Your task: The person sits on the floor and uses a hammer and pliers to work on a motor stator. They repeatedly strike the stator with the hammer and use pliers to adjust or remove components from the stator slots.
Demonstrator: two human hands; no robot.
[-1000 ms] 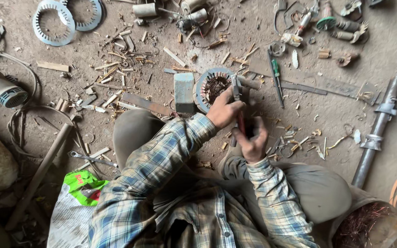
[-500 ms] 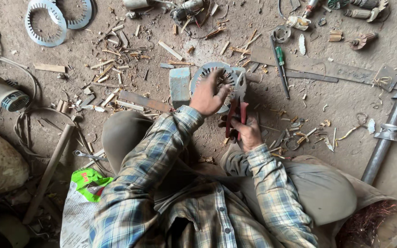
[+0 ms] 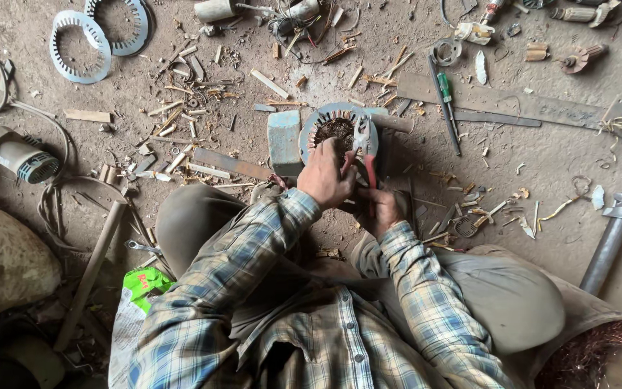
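Left hand (image 3: 325, 176) now lower on stator (image 3: 338, 131), gripping; right hand (image 3: 379, 210) clenched on red-handled pliers (image 3: 363, 148).

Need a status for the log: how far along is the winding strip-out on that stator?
Done: a heap of copper wire lies at lower right, and two bare stator rings at upper left. In hand: left hand steadies the stator; right hand works red-handled pliers in its bore. Left: copper windings still fill that bore.
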